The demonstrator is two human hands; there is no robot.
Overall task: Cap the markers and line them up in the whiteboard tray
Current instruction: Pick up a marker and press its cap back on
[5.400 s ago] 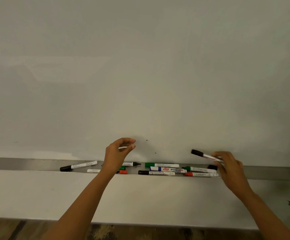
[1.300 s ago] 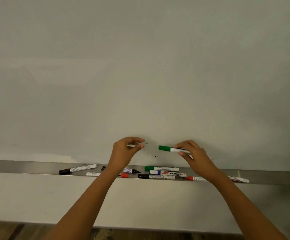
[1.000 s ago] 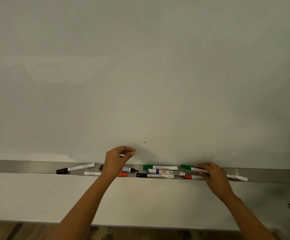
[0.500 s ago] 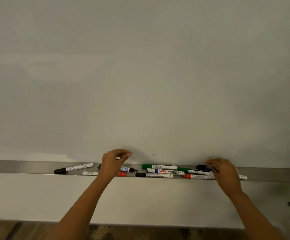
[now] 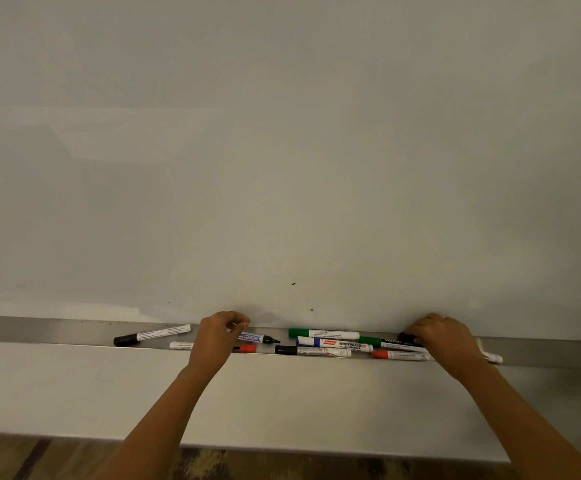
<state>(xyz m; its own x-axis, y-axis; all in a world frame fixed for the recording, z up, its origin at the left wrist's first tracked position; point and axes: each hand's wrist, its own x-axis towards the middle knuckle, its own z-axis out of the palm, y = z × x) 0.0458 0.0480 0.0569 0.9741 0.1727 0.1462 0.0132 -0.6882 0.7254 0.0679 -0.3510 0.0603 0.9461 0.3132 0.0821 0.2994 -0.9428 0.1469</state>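
Observation:
A metal whiteboard tray (image 5: 57,332) runs under the whiteboard and holds several markers. My left hand (image 5: 217,339) hovers over it with fingers pinched just above the rear of an uncapped blue-labelled marker (image 5: 259,338); whether it grips anything is unclear. A red-capped marker (image 5: 247,348) pokes out beside that hand. My right hand (image 5: 443,341) curls its fingertips on a black marker (image 5: 407,338). Between my hands lie a green-capped marker (image 5: 323,333), a blue marker (image 5: 334,343), a black-capped marker (image 5: 313,351), a second green marker (image 5: 372,340) and a red marker (image 5: 403,356).
A black-capped marker (image 5: 150,335) lies tilted at the left of the tray. A white marker end (image 5: 492,357) shows to the right of my right hand. Below the tray is a pale wall panel (image 5: 74,386), then wood-pattern floor (image 5: 22,459).
My right hand laid the green marker in the tray and shifted right onto the black marker. My left hand sank from above the tray to the uncapped marker.

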